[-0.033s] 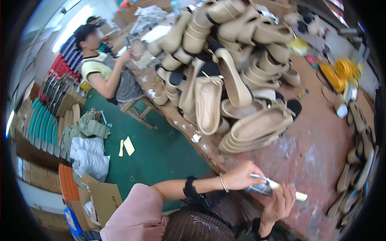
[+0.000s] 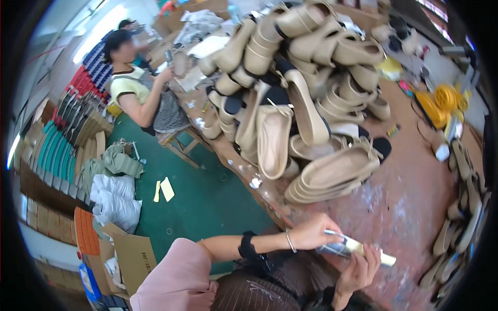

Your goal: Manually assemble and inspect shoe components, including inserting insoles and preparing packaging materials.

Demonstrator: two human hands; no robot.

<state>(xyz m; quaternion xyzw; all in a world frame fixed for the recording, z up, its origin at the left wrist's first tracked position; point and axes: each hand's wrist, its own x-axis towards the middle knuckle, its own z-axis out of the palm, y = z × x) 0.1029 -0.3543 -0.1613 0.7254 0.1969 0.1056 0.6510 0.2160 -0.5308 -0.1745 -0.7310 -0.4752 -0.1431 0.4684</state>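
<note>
Both my hands are closed on a narrow strip (image 2: 388, 259) in front of my body, at the near edge of the table. It is pale yellow, with a dark, shiny part toward its left end; its exact kind I cannot make out. My left hand (image 2: 315, 231) pinches a thin white edge at that left end. Around the right part of the strip curl the fingers of my right hand (image 2: 361, 270). Just beyond my hands lies a nested stack of beige flat shoes (image 2: 332, 179), with bows and dark toes. Behind it rises a large heap of similar shoes (image 2: 270, 140).
The reddish, stained table (image 2: 373, 220) runs under the shoes. At the right are a yellow machine-like object (image 2: 443, 98) and more beige shoes (image 2: 459, 212). Another person (image 2: 132, 93) sits at the far left. An open cardboard box (image 2: 135, 259) and white bags (image 2: 114, 199) stand left.
The view has shifted slightly, putting the shoe heap a little lower and to the right. Both hands keep hold of the strip, and slightly more of its pale face shows between them.
</note>
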